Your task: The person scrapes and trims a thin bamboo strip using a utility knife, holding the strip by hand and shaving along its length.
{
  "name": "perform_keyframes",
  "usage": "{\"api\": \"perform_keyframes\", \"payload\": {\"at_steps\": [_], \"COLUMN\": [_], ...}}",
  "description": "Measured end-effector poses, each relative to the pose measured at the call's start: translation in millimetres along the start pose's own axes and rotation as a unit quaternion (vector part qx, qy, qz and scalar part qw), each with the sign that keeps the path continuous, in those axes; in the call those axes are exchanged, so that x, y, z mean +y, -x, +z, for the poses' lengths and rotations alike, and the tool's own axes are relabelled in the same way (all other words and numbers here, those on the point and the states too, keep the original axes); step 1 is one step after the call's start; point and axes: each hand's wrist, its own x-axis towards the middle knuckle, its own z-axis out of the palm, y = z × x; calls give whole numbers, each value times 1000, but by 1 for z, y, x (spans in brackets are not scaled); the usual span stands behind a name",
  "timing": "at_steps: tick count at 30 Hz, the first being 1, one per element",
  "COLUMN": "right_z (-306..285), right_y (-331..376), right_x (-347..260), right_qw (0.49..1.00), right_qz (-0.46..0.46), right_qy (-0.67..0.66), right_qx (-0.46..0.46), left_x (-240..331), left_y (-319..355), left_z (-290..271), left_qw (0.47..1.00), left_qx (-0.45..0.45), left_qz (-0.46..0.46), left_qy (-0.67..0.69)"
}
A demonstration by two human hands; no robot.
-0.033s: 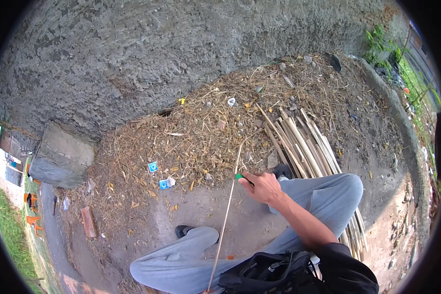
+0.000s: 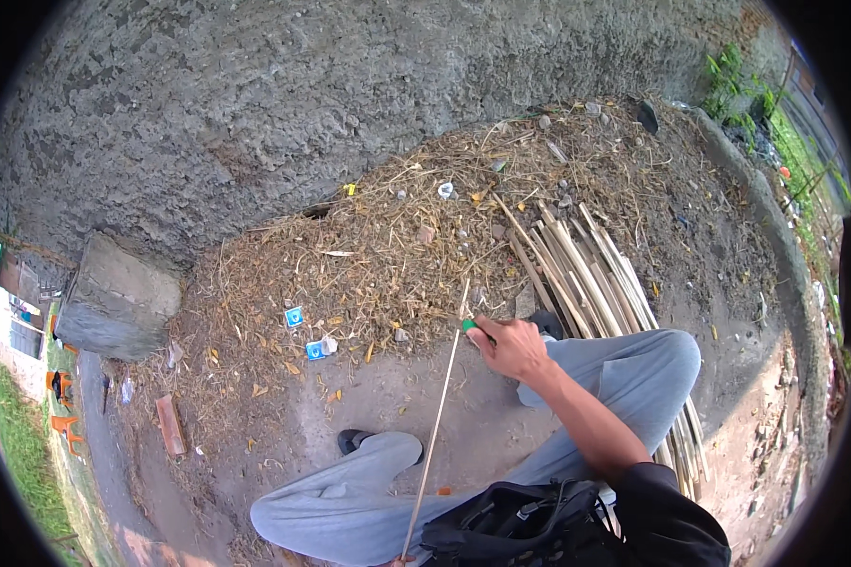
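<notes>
My right hand is closed around a small green-handled tool and presses it against a long thin bamboo strip. The strip runs from the straw litter down to the bottom edge. There only a sliver of my left hand shows, at the strip's lower end. I sit on the ground with my grey-trousered knees to either side of the strip. A bundle of split bamboo slats lies just beyond my right knee.
A rough concrete wall rises behind a heap of dry straw and shavings. A stone block stands at the left, with a brick and blue wrappers nearby. A black bag rests on my lap.
</notes>
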Motion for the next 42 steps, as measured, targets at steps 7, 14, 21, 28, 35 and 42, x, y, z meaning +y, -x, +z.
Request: {"api": "perform_keyframes", "payload": {"at_steps": [7, 14, 21, 28, 35, 42], "right_z": [8, 11, 8, 16, 13, 19], "right_y": [5, -7, -8, 16, 41, 55], "right_x": [-4, 22, 30, -23, -68, -75], "right_qw": [1000, 991, 965, 923, 944, 970], "right_qz": [-13, 129, 202, 182, 68, -56], "right_qy": [2, -11, -155, -338, -293, -208], "right_qx": [-22, -39, 65, -34, -134, -116], "left_x": [-5, -18, -8, 38, 97, 135], "left_y": [2, 12, -10, -55, -123, -186], "left_z": [3, 0, -11, 13, 16, 26], "left_qw": [1000, 1000, 999, 965, 988, 964], "left_qx": [10, 3, 39, 151, -10, -165], "left_qz": [-4, 11, 33, 191, 118, -27], "left_qy": [-4, 20, 11, -101, 97, 206]}}
